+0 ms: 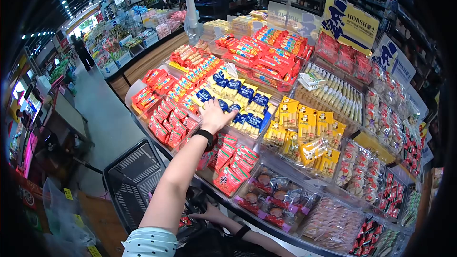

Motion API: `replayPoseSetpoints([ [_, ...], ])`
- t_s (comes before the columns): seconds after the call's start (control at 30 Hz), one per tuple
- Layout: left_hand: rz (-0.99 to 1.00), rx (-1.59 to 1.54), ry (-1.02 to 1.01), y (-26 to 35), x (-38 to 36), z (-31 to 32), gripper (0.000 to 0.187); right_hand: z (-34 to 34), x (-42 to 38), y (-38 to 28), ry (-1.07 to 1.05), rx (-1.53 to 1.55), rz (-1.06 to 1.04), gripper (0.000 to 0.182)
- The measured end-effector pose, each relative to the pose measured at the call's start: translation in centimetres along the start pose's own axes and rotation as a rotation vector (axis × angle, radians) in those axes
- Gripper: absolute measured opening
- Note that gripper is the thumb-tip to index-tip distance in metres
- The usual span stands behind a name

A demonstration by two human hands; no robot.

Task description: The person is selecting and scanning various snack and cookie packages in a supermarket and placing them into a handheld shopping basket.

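Observation:
My left hand (215, 115) reaches out over a clear bin of blue-and-yellow snack packets (245, 99). Its fingers are spread and rest on top of the packets, with nothing gripped. A black watch sits on that wrist. My right hand (213, 215) is low, by the front edge of the display, at the dark rim of a black shopping cart (133, 176). Its fingers are partly hidden, so its grip is unclear. Red sausage packs (167, 123) lie left of my left hand, and more red packs (233, 164) lie below it.
The stepped display holds many clear bins: yellow packs (304, 128), red-and-yellow packs (271, 57), pale sticks (333, 93). A Horsh sign (350, 24) stands behind. An aisle (100, 109) runs left, with a person (84, 52) far down it and more shelves beyond.

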State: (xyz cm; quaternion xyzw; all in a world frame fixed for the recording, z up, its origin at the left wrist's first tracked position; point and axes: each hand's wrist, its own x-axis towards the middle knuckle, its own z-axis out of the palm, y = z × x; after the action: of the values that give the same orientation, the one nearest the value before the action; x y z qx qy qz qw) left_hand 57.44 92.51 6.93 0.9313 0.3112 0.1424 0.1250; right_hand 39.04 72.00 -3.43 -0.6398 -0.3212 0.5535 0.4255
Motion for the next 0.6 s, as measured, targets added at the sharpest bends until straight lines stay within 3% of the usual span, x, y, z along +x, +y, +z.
replayPoseSetpoints([
  [0.1,0.058,0.14,-0.089,1.7,-0.4,-0.4,0.091,-0.5,-0.5,-0.6,-0.033,-0.011,0.041,0.119],
  [0.27,-0.026,0.037,-0.139,2.3,-0.3,0.4,0.08,0.7,0.5,1.0,-0.007,-0.063,0.036,0.121],
  [0.37,0.193,0.065,-0.013,2.1,-1.2,1.4,0.078,0.8,0.2,0.9,0.005,-0.098,0.057,0.121],
  [0.6,0.041,-0.065,-0.06,1.8,-1.2,1.6,0.074,1.7,2.2,3.7,0.01,-0.037,-0.021,0.112],
])
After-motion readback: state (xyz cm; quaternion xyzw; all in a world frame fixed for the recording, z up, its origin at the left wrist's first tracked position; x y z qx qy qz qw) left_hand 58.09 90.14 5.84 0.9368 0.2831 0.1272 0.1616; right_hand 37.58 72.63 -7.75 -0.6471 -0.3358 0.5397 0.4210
